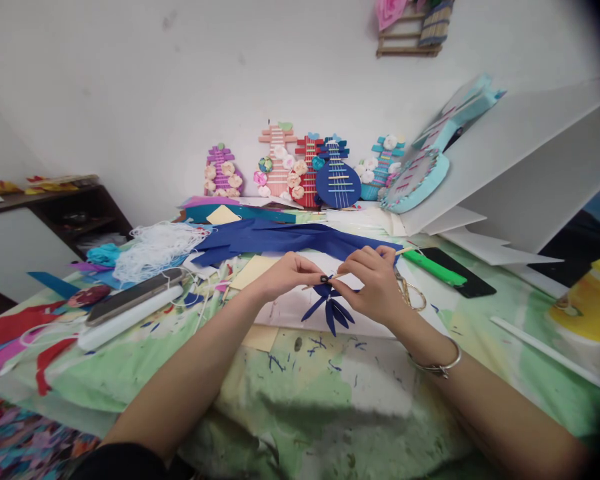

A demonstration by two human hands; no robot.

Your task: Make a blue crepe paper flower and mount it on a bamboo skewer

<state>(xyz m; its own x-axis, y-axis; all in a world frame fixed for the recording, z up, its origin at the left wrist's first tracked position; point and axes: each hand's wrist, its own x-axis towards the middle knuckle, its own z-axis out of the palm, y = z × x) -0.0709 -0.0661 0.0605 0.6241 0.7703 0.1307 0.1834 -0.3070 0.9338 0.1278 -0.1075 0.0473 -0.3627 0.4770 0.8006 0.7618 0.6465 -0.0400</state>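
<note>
Over a white sheet (380,323), both hands meet at a dark blue paper cutout (336,315) whose narrow, petal-like strips hang down. My left hand (289,277) is closed, thumb and finger pinching at the cutout's upper left beside a small black piece (324,279). From the other side, my right hand (373,283) pinches the top of the same cutout. A thin, pale stick-like bit shows by the fingertips; what it is I cannot tell. Scissors with gold-coloured handles (413,293) lie just right of my right hand, partly hidden by it.
Blue paper strips (290,240) lie behind the hands. At left are a phone (133,297) and tangled white string (160,250). A green tube-like item (436,268) rests on a black flat object (473,280) at right, near a yellow cup (587,300). Decorated paper lutes (339,183) lean against the wall.
</note>
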